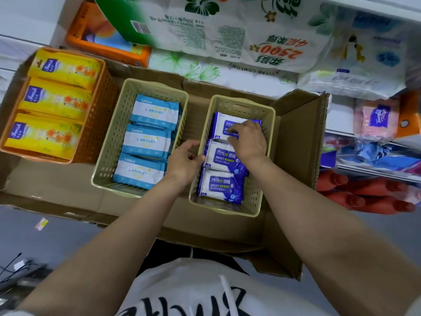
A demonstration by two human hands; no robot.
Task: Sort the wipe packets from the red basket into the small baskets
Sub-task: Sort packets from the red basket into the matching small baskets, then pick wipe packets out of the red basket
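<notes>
Item: right-hand beige basket (268, 142), taken as the landmark; it stands in a flattened cardboard box (296, 137).

Contents: three dark-blue wipe packets (222, 185) in a row, near to far.

Left of it: a second beige basket (109, 151) with three light-blue packets (139, 172); further left, an orange basket (91, 131) with three yellow packets (43, 135). The red basket is not clearly in view (the red shape to the right of the landmark may be it; you cannot be sure).

Hands: your right hand (249, 140) sits over the far packet, fingers curled and pinching its near edge. Your left hand (185, 160) is at the landmark's left rim, fingers bent and touching the middle packet's edge; whether it grips the packet or the rim cannot be told.

Risks, as judged:
- Pressing the far packet down hard could ride it up over the middle one, since the row fits tightly.
- Pulling on the left rim could slide the light basket towards its neighbour.
- A slack pinch lets the slick wrapper slip and land crooked.
</notes>
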